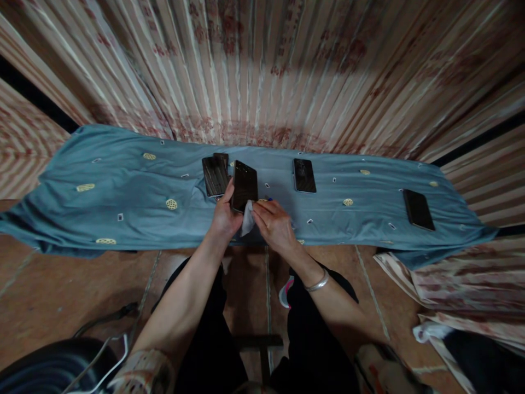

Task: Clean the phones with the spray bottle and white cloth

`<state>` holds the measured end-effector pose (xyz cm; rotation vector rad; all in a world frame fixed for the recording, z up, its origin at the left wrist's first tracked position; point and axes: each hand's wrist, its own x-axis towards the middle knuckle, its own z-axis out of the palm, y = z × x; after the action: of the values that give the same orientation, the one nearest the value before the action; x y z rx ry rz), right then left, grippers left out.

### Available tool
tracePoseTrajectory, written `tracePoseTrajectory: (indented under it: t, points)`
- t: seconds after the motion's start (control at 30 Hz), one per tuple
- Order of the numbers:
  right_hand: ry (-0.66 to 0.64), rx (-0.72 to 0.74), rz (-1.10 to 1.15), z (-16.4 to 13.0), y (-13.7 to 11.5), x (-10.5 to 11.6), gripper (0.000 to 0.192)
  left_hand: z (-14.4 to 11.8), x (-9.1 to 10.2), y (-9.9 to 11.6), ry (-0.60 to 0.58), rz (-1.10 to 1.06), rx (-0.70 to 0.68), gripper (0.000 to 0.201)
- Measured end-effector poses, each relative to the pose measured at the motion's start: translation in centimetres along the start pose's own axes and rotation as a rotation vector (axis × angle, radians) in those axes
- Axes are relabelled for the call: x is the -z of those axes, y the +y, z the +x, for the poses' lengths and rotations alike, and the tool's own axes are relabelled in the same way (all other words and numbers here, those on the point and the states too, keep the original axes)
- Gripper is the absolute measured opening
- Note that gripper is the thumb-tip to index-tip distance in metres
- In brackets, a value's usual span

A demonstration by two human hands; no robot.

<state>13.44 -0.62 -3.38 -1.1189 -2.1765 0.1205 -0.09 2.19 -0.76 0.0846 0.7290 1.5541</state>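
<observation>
A dark smartphone (245,186) is gripped along its left and lower edge by my left hand (227,215), held tilted above the cloth-covered table. My right hand (273,221) pinches a white wiping cloth (248,220) at the phone's lower right corner. Part of the wipe hangs down between both hands. Just left of the held phone lies another dark phone (215,176), partly on top of a further dark phone (222,157) that is mostly hidden.
A blue patterned cloth (135,191) covers the long table. On it, right of my hands, lie a black phone (304,175) and, farther off, another dark phone (418,209). A pleated curtain (254,71) hangs behind. At lower left stands a black round object (57,364) with a white cable.
</observation>
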Motion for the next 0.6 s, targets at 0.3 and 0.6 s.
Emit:
tracePoseTrajectory:
  t: [0.3,0.6]
  points:
    - [-0.025,0.112,-0.040,0.3,-1.8,0.2,0.033,-0.3,-0.5,-0.9,-0.009,0.008,0.014,0.026]
    - [-0.021,0.077,0.029,0.6,-1.5,-0.1,0.036,-0.9,-0.5,-1.3,0.000,0.031,0.006,0.030]
